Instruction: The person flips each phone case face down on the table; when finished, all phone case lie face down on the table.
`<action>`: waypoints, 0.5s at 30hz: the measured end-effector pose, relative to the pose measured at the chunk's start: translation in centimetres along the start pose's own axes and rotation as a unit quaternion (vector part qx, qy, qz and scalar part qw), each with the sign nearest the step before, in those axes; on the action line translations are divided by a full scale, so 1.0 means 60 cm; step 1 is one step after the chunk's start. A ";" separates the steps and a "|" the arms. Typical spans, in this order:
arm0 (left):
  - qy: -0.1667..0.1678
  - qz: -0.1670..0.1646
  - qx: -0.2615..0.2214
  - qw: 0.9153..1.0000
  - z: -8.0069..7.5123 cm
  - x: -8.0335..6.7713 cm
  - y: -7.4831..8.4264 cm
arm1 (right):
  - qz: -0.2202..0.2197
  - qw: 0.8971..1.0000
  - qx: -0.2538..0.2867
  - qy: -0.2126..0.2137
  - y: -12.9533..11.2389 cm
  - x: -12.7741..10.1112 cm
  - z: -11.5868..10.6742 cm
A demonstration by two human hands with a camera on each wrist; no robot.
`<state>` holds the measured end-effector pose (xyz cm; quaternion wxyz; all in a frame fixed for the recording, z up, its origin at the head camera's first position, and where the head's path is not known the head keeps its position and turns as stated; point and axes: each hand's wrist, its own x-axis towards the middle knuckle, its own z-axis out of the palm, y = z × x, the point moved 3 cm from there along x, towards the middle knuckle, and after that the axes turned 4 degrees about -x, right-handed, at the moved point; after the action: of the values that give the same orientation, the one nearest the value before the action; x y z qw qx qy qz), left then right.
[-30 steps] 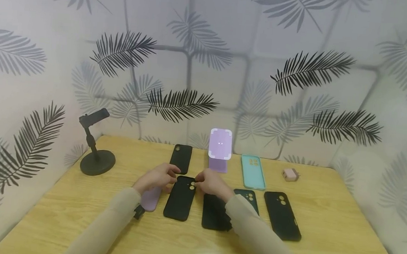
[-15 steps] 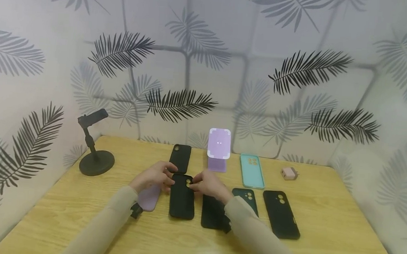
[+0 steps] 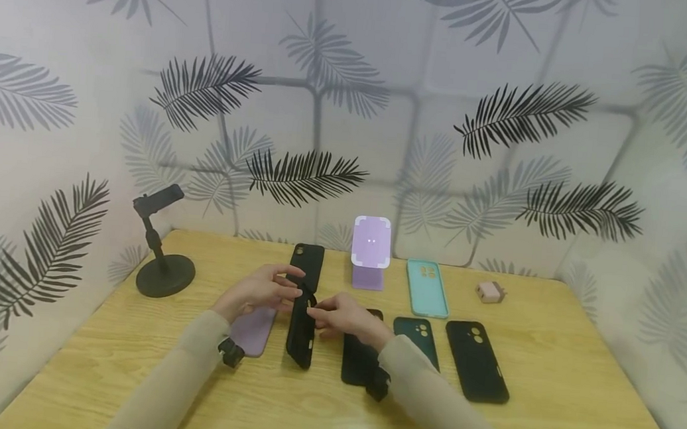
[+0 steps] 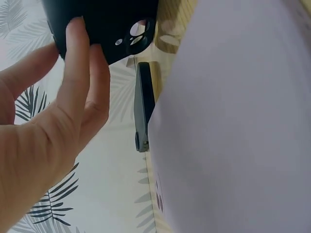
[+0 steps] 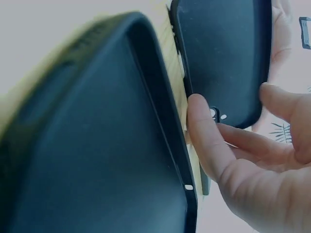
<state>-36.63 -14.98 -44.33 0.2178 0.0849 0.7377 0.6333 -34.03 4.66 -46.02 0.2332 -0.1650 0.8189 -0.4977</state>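
Woodgrain table [image 3: 547, 388], pale yellow and slightly glossy, set against leaf-print walls. Black stand [image 3: 163, 265] at far left: round flat base, thin stem, angled clamp head. Lilac stand [image 3: 371, 251] at the back: rounded rectangle with white corners. Soft matte phone cases lie flat: teal case [image 3: 427, 288], long black case [image 3: 477, 361], dark green case [image 3: 417, 339], another black case [image 3: 358, 362] partly under the right sleeve, lilac case [image 3: 253, 330], black case [image 3: 308, 264] at the back. Small pink block [image 3: 489, 292] sits apart, at the right. Held black case [image 3: 301, 331] stands on its long edge, mid-table, camera cutout uppermost. Left hand [image 3: 257, 289] pinches its top corner, fingertips curled; right hand [image 3: 342, 315] pinches the same end from the other side.
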 end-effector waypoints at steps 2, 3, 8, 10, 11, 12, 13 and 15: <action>-0.010 0.002 -0.007 1.000 0.005 0.002 0.000 | -0.003 1.000 0.020 -0.008 0.001 0.000 0.003; -0.015 0.002 -0.011 1.000 0.007 0.003 0.000 | -0.005 0.999 0.029 -0.012 0.002 0.000 0.005; -0.031 -0.001 -0.010 0.999 0.024 0.004 0.001 | -0.025 0.997 0.062 -0.031 -0.001 -0.003 0.012; -0.035 -0.006 -0.006 0.999 0.029 0.004 0.001 | -0.032 0.996 0.071 -0.038 -0.001 -0.003 0.015; -0.036 -0.009 -0.003 0.999 0.031 0.004 0.000 | -0.035 0.996 0.075 -0.043 -0.001 -0.003 0.015; -0.039 -0.009 0.000 0.999 0.032 0.004 0.000 | -0.038 0.995 0.079 -0.047 -0.001 -0.003 0.016; -0.040 -0.011 0.004 0.999 0.033 0.005 -0.001 | -0.040 0.995 0.080 -0.050 0.000 -0.003 0.015; -0.045 -0.015 0.013 0.999 0.034 0.006 -0.004 | -0.044 0.994 0.083 -0.055 0.001 -0.002 0.014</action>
<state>-36.02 -13.04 -44.82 0.2591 0.1052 0.7363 0.6161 -33.48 4.14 -46.38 0.2684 -0.2085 0.7527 -0.5638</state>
